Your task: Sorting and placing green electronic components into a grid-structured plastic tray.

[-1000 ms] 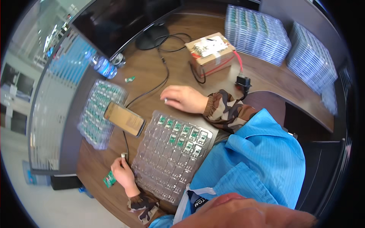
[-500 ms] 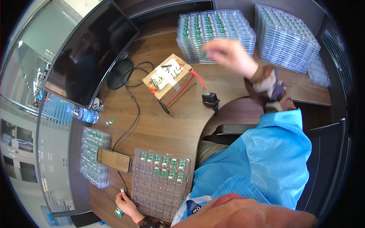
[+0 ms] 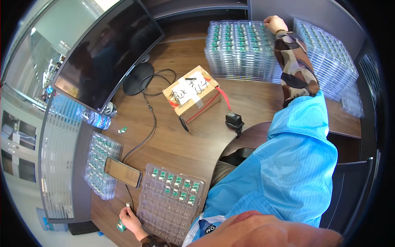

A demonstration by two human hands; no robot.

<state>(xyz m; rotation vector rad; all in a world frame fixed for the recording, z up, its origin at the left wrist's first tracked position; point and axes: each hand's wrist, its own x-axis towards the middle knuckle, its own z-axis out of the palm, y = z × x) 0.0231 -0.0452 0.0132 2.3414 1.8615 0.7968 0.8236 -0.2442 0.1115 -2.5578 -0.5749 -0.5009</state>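
My left hand point(image 3: 131, 221) is at the lower left, its fingers closed around what looks like a cable plug point(image 3: 128, 205) at the end of a thin black cable. A small green circuit board point(image 3: 120, 225) shows just below those fingers. Beside that hand lies a clear plastic tray point(image 3: 162, 206), with green boards in its far pockets and bare pockets nearer me. My right hand point(image 3: 275, 24) reaches to the far right corner of a tall stack of board-filled trays point(image 3: 240, 45). Its fingers are curled at the top edge; what they grip, if anything, is hidden.
Another tray stack point(image 3: 329, 57) stands at the right. A phone point(image 3: 122, 172) rests against a smaller tray stack point(image 3: 98, 164). Mid-desk sit a cardboard box point(image 3: 193, 94) with a red lead and a black switch point(image 3: 234, 122). A monitor point(image 3: 109, 49) and water bottle point(image 3: 96, 119) stand left.
My right hand has moved away from me, from the near side of the tall tray stack to its far right corner. My left hand stays by the plug and board.
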